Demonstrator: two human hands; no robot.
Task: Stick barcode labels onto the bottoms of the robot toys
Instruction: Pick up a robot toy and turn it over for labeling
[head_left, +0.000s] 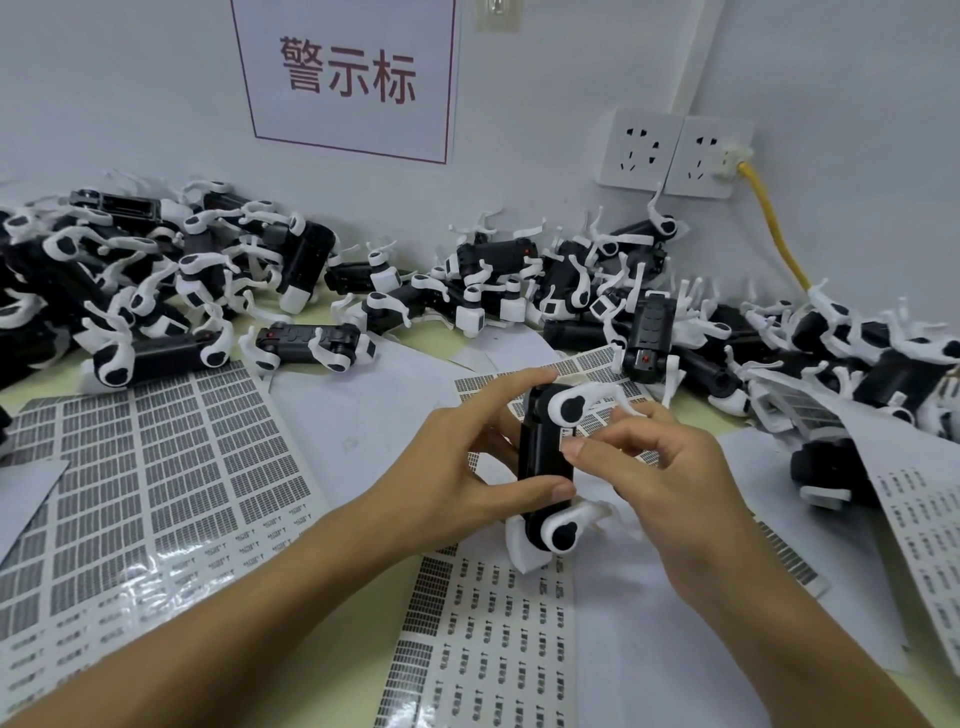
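Observation:
A black robot toy (543, 457) with white legs stands on end over the label sheets in the middle of the table. My left hand (467, 462) grips its black body, fingers over the top and thumb near the lower end. My right hand (654, 462) is at the toy's right side, its thumb and fingertips pinching a small white barcode label (567, 434) against the body just under the upper white leg. A sheet of barcode labels (478, 623) lies under the toy, partly peeled.
Heaps of black-and-white robot toys (156, 291) fill the back of the table, left and right (831, 353). A large label sheet (156, 467) lies at left, another (930, 525) at right. Wall sockets (675, 150) with a yellow cable (774, 228) are behind.

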